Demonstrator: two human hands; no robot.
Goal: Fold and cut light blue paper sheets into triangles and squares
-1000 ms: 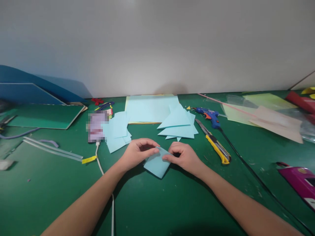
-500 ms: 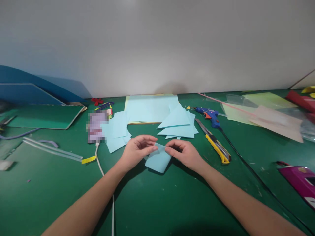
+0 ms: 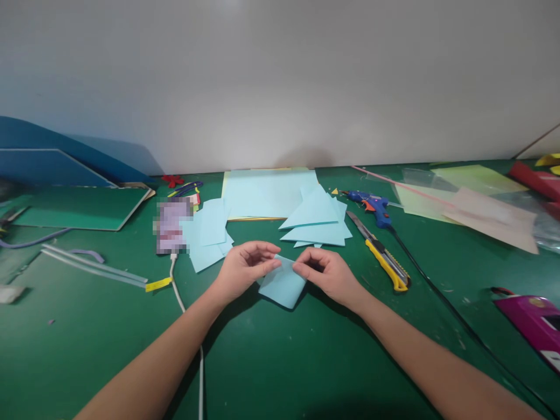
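Between my hands is a small piece of light blue paper (image 3: 283, 284), folded or curled over, just above the green table. My left hand (image 3: 247, 265) pinches its upper left edge between thumb and fingers. At the upper right corner my right hand (image 3: 327, 271) pinches the same paper. Folded light blue triangles (image 3: 312, 216) lie in a loose pile beyond my right hand. Several light blue paper rectangles (image 3: 212, 224) overlap beyond my left hand. Larger blue sheets (image 3: 262, 192) are stacked at the back by the wall.
A yellow utility knife (image 3: 385, 262) with its blade out lies right of my hands, near a blue glue gun (image 3: 370, 204) trailing a black cord. A white cable (image 3: 178, 291) runs past my left forearm. A magenta case (image 3: 527, 318) sits at far right.
Both hands keep their grip on the small paper. Its lower edge has flattened slightly and shifted a touch to the right; all else stays in place.
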